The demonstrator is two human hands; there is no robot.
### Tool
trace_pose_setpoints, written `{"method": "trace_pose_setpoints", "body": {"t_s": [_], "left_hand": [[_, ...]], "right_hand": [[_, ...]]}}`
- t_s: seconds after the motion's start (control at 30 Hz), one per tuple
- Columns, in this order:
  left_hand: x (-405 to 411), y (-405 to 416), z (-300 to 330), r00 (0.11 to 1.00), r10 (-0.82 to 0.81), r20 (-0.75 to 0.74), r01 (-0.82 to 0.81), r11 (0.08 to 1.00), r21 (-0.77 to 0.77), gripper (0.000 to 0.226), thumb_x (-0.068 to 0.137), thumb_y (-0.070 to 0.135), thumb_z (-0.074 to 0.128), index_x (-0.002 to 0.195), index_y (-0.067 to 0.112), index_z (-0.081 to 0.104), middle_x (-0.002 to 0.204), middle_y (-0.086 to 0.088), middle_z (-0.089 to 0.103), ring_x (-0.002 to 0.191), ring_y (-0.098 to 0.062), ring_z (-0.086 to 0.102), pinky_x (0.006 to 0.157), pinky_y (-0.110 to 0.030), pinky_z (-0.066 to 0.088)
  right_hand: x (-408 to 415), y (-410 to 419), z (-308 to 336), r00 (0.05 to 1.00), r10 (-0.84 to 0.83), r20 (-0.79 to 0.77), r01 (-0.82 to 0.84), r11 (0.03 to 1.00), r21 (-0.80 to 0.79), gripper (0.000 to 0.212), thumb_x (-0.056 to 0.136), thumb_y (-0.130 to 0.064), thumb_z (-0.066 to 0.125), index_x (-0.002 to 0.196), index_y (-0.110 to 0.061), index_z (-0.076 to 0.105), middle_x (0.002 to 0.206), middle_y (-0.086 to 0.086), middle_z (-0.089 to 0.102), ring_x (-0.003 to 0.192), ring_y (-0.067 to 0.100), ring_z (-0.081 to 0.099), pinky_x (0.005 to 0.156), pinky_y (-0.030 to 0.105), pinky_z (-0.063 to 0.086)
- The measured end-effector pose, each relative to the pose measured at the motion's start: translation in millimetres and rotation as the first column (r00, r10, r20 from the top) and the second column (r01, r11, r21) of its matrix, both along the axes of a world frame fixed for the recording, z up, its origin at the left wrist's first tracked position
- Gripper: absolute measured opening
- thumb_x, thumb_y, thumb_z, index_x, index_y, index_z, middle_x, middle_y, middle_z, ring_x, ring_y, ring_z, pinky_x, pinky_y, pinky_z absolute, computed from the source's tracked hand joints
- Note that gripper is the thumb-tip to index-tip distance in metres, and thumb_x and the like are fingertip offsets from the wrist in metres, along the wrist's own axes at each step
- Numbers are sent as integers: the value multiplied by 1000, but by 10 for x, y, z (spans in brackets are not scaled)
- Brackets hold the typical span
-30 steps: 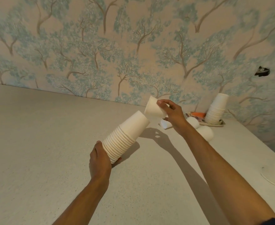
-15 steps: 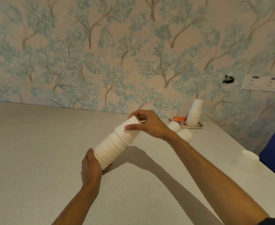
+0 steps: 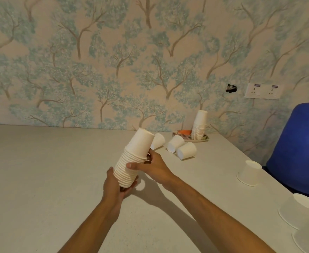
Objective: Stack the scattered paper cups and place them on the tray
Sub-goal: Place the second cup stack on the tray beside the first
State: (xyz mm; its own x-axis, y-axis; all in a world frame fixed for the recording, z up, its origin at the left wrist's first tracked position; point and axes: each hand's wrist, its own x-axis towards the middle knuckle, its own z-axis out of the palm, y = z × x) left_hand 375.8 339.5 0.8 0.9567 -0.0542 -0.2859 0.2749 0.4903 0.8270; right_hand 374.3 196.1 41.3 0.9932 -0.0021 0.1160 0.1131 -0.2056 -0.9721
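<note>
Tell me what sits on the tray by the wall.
On the tray stands an upside-down stack of paper cups, with something orange beside it. The tray surface under the stack is covered, and the orange item is too small to identify.

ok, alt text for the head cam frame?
Both hands hold a tilted stack of white paper cups above a pale table: left hand at its base, right hand on its side. Three loose cups lie beyond, near a tray bearing another stack.
</note>
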Motion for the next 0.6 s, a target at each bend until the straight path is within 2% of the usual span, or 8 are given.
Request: {"method": "trace_pose_setpoints", "body": {"t_s": [0.07, 0.13, 0.2, 0.3, 0.5, 0.6], "left_hand": [[50, -184, 20, 999, -33, -3, 33, 997, -68, 22, 102, 28, 44, 107, 12, 60, 96, -20, 69, 84, -34, 71, 77, -46, 61], [126, -366, 6, 998, -60, -3, 59, 991, -118, 32, 103, 29, 43, 121, 8, 59, 109, -25, 69, 101, -39, 68, 91, -52, 55], [204, -547, -18, 996, -88, -22, 83, 983, -165, 46, 104, 37, 38, 134, 6, 52, 122, -29, 65, 114, -44, 63, 102, -57, 48], [286, -813, -39, 989, -145, -36, 135, 973, -188, 53, 105, 42, 30, 137, 4, 49, 126, -29, 63, 117, -42, 61, 101, -55, 48], [514, -1268, 23, 975, -223, -4, 222, 973, -64, 57, 105, 46, 26, 141, 9, 49, 129, -26, 62, 122, -39, 59, 103, -54, 46], [608, -1496, 129, 965, -252, 70, 248, 967, 57, 55, 103, 51, 26, 139, 16, 48, 131, -20, 62, 122, -36, 59, 111, -50, 40]], "right_hand": [[39, -173, -61, 1000, 8, 2, -8, 997, -76, 92, 58, -36, 93, 136, -27, 45, 125, -8, 64, 112, 8, 62, 96, 36, 53], [61, -351, -121, 1000, 1, 21, 3, 987, -160, 102, 52, -42, 94, 138, -29, 39, 125, -9, 63, 115, 10, 61, 97, 41, 53], [62, -528, -165, 998, -20, 56, 32, 973, -230, 106, 52, -41, 95, 138, -30, 35, 125, -12, 62, 116, 9, 60, 95, 41, 54], [73, -786, -223, 993, -60, 99, 85, 962, -261, 112, 49, -41, 94, 140, -31, 29, 127, -15, 58, 116, 7, 59, 95, 40, 54], [204, -1238, -241, 979, -135, 153, 170, 953, -249, 115, 48, -44, 95, 139, -33, 26, 123, -16, 58, 110, 4, 59, 94, 36, 54], [334, -1459, -110, 963, -192, 188, 233, 946, -227, 113, 50, -39, 96, 140, -28, 28, 120, -12, 59, 106, 8, 60, 91, 34, 54]]}}
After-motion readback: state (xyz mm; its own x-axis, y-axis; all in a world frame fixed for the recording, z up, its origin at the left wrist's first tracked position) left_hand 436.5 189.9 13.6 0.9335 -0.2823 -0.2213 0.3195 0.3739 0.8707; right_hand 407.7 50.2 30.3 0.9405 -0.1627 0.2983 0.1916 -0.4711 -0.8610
